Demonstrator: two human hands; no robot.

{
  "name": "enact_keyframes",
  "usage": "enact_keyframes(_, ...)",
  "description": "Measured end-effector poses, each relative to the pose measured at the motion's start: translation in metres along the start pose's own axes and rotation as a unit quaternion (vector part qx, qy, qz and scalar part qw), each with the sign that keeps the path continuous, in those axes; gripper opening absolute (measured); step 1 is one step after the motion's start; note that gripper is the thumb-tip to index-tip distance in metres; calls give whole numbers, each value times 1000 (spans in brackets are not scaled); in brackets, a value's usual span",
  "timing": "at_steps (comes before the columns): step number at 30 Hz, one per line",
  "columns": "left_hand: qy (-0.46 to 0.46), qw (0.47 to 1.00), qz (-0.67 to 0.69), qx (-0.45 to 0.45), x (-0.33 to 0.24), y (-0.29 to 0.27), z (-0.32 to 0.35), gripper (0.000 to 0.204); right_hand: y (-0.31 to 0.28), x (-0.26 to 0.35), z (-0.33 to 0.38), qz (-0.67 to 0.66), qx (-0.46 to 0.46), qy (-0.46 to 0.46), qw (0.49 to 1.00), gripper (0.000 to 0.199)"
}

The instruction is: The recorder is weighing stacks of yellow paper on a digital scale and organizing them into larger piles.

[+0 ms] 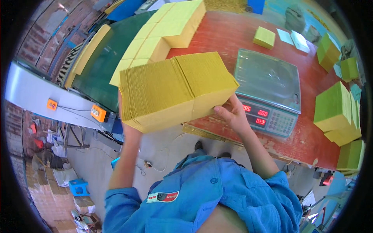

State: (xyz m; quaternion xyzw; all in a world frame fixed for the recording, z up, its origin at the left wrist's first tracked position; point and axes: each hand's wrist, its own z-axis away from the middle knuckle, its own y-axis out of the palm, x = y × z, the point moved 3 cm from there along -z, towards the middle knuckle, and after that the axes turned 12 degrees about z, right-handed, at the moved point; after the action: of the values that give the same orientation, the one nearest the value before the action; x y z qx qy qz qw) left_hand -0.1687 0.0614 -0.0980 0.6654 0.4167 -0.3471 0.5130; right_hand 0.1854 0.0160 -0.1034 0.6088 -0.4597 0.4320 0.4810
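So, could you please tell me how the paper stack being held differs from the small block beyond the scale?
The held stack is lifted up in the air, while the small block rests on the red table. The held stack is longer and bulkier than the small block. The held stack's top is ridged and mustard-toned; the small block's looks smoother and paler. Both are yellowish and box-shaped.

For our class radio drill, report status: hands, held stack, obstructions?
Left hand, mostly hidden, and right hand hold yellow paper stack at opposite ends. Sheet edges facing the camera. Possible obstruction: scale, close by at right.
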Motion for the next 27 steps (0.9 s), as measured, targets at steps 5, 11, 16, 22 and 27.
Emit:
enact_keyframes(5, 38, 994, 41, -89, 144, -132, 12, 53, 28, -52, -42, 173, -6, 12, 985, 64)
enact_keyframes(11, -101, 948, 226, -200, 177, -99, 26, 52, 27, -57, -44, 222, -75, 111, 966, 65)
enact_keyframes(16, -13, 966, -238, -104, 164, -122, 47, 53, 38, -50, -41, 211, -98, 120, 965, 69)
enact_keyframes(22, 84, 910, -406, -18, 183, -191, 57, 53, 41, -59, -53, 253, -86, 74, 961, 74)
enact_keyframes(27, 142, 895, -422, -14, 173, -174, 33, 54, 49, -69, -52, 207, -96, 31, 973, 77)
